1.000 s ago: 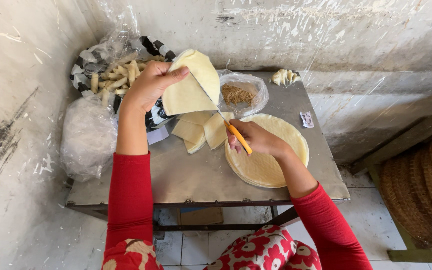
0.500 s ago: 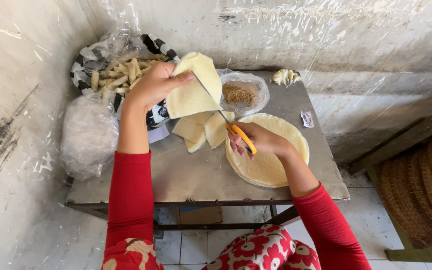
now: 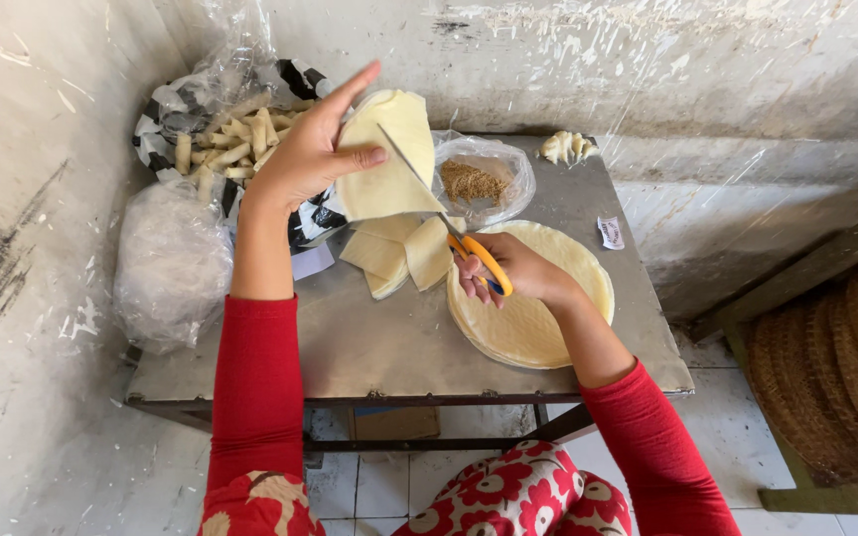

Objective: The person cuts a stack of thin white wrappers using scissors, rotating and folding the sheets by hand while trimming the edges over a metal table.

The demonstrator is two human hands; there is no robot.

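While our left hand (image 3: 310, 159) pinches a pale wrapper sheet (image 3: 389, 159) upright, we cut it.
Our right hand (image 3: 513, 273) grips orange-handled scissors (image 3: 449, 233), blades parted around the sheet, above the metal table (image 3: 389, 337).

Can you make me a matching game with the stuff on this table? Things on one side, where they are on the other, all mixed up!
Things:
1. scissors
2. round wrapper stack
3. rolled sticks
4. bag of brown crumbs

Places:
A. heaped in the back left corner
B. at the back, between the held sheet and the wall
C. in the right hand
D. flat on the table under the right hand

Pairs: 1-C, 2-D, 3-A, 4-B
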